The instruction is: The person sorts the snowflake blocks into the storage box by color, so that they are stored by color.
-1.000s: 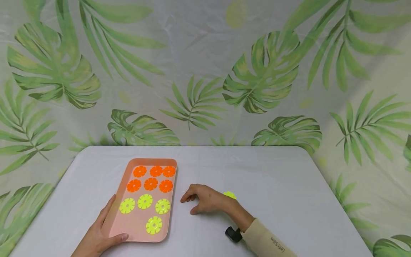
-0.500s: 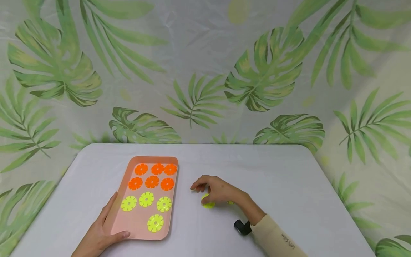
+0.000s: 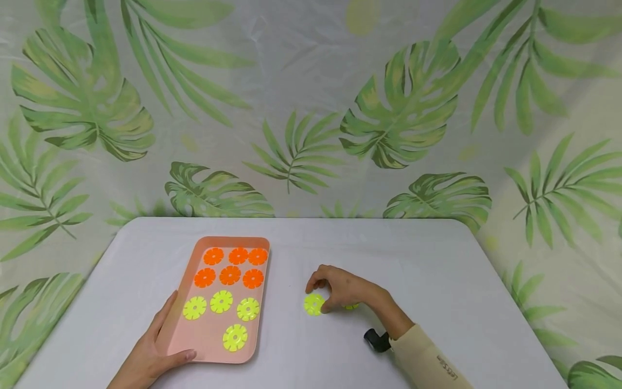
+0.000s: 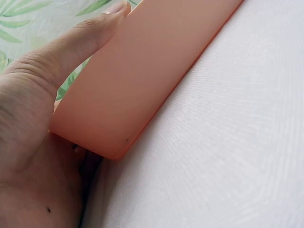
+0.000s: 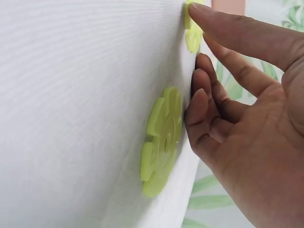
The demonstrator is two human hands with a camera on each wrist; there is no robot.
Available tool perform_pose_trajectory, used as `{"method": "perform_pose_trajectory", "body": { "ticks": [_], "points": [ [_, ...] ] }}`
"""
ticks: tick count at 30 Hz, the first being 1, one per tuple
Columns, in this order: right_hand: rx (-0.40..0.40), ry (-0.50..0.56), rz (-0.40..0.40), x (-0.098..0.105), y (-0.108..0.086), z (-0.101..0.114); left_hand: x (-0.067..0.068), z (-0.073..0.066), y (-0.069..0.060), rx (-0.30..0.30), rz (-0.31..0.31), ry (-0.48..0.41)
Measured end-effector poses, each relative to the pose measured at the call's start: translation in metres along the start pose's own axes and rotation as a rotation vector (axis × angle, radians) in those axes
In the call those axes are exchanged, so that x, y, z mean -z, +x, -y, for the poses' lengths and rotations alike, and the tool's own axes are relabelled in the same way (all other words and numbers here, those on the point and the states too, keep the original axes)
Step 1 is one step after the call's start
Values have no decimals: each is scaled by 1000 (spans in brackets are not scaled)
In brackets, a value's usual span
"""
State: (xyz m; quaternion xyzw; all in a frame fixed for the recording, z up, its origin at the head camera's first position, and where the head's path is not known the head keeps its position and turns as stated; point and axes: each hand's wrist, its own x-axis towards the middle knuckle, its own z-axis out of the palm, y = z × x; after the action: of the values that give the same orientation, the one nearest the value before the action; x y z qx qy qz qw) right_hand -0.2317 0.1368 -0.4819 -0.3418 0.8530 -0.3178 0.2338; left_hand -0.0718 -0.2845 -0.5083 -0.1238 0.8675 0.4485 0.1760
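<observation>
My left hand [image 3: 150, 346] grips the near left corner of a pink tray [image 3: 199, 340], thumb over the near rim and fingers along the left side. Several orange notched building discs [image 3: 230, 275] and yellow-green ones [image 3: 221, 301] lie flat in the tray. To its right, my right hand [image 3: 342, 289] pinches the edges of a yellow-green notched disc [image 3: 313, 304] lying on the table, with thumb and index finger. Under that hand's palm lies another yellow-green disc [image 5: 164, 142], partly hidden in the head view. The left wrist view shows the tray's side wall [image 4: 137, 71].
A white cloth covers the table [image 3: 413, 259]. Behind it hangs a leaf-patterned curtain [image 3: 301, 108]. A black wrist camera [image 3: 377, 341] sits below my right wrist, beside a beige sleeve [image 3: 427, 356].
My right hand has moved right, away from the tray, and its thumb and index finger have come to the nearer yellow-green disc. The left hand and tray stay in place.
</observation>
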Motion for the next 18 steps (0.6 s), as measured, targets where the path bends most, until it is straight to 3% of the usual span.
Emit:
{"method": "perform_pose_trajectory", "body": {
  "ticks": [10,18],
  "points": [
    [-37,7,8,1,2,6,0,-1,1,3,-1,-21],
    [12,82,22,0,5,7,1,0,0,-15,1,-6]
  ]
}}
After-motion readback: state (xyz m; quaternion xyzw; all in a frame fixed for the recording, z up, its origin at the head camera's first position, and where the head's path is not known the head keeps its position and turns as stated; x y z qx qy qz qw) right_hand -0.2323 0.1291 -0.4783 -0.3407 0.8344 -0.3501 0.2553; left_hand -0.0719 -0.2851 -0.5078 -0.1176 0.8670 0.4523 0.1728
